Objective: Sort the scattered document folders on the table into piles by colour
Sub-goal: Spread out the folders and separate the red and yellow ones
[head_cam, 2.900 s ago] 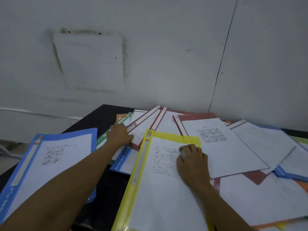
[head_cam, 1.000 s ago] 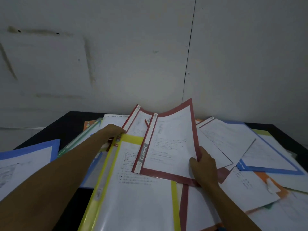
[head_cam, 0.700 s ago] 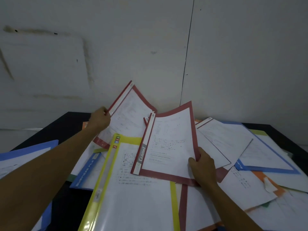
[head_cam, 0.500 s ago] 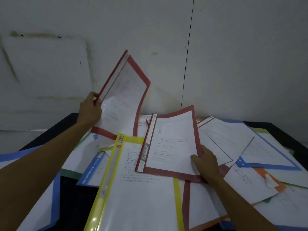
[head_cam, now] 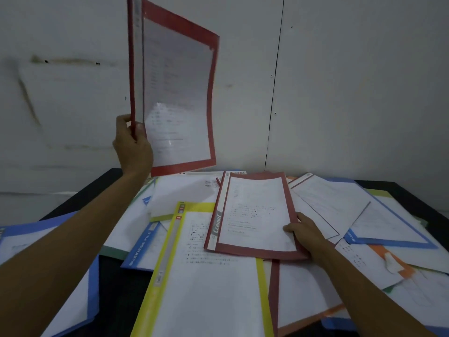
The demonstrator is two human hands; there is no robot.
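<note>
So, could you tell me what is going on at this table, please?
A person is sorting folders by colour. The left hand holds a raised red folder upright by its spine. The right hand holds a second red folder resting on a yellow folder on the table. A blue folder and an orange folder lie scattered nearby, unsorted.

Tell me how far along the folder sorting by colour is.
Early. No finished pile shows; only a blue plastic folder lies apart at the left. In hand: the left hand holds one red-edged plastic folder upright, the right hand grips a second red-edged folder atop the yellow folder. Left: the overlapping heap, with a blue-edged folder and an orange folder, on the black table.
</note>
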